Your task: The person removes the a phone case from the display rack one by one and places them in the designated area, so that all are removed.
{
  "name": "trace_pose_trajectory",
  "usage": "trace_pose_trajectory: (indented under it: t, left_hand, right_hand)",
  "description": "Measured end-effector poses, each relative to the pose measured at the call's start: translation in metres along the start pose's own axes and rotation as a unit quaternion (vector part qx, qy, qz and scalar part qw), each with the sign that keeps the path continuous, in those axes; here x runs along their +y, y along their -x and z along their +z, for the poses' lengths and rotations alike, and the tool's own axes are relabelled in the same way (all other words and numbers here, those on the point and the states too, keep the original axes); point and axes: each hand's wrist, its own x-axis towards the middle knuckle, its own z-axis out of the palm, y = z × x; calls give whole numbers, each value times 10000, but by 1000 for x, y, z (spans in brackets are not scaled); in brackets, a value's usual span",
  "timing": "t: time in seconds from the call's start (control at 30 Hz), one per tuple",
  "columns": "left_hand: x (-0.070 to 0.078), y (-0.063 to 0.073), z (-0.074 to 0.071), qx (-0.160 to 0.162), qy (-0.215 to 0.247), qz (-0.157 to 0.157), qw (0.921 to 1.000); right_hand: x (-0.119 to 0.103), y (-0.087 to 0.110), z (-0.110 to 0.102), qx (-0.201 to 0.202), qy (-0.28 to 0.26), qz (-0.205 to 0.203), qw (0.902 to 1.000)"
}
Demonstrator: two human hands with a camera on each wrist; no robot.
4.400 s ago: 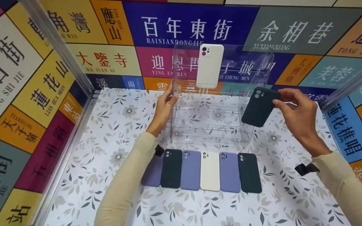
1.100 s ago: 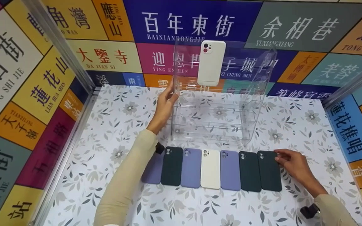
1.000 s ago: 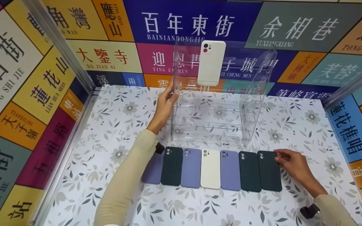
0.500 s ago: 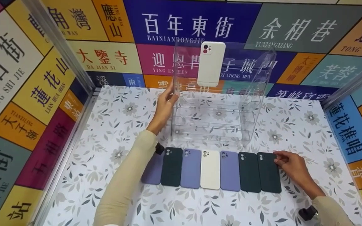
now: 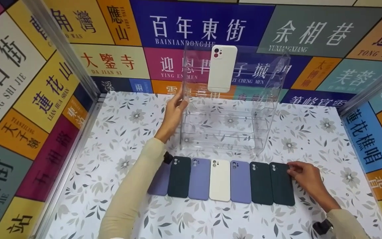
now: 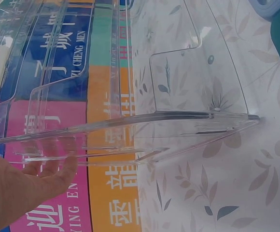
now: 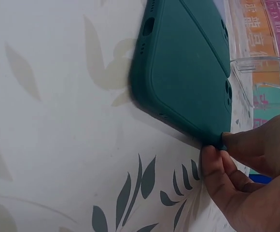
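A clear acrylic tiered display stand (image 5: pixel 222 132) stands upright at the back of the table. My left hand (image 5: pixel 173 113) grips its left side panel; in the left wrist view the fingers (image 6: pixel 67 169) show at that panel's edge. A white phone case (image 5: pixel 222 71) leans on the stand's upper tier. My right hand (image 5: pixel 307 177) pinches the upper right corner of a dark green phone case (image 5: pixel 283 186), lying flat at the row's right end. In the right wrist view, thumb and fingertips (image 7: pixel 210 154) meet at that corner.
Left of the held case lie another dark green case (image 5: pixel 261 184), a purple case (image 5: pixel 240 182), a white case (image 5: pixel 220 182) and several more, partly behind my left sleeve (image 5: pixel 134 189). Sign-printed panels (image 5: pixel 204 23) wall the flower-patterned table (image 5: pixel 111 139) in.
My right hand has brought the dark green case down from beside the stand to the row's right end. Lately it has hardly moved. My left hand stays on the stand.
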Motion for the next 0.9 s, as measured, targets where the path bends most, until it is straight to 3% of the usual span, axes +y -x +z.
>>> trace_pose_trajectory:
  t: [0.17, 0.4, 0.9]
  left_hand:
    - [1, 0, 0, -16, 18, 37, 10000]
    - [0, 0, 1, 30, -13, -35, 10000]
    - [1, 1, 0, -4, -26, -12, 10000]
  right_hand:
    - [-1, 1, -1, 88, 19, -61, 9999]
    - [-9, -2, -12, 613, -71, -378, 9974]
    - [-55, -22, -46, 1392, -601, -1109, 9822]
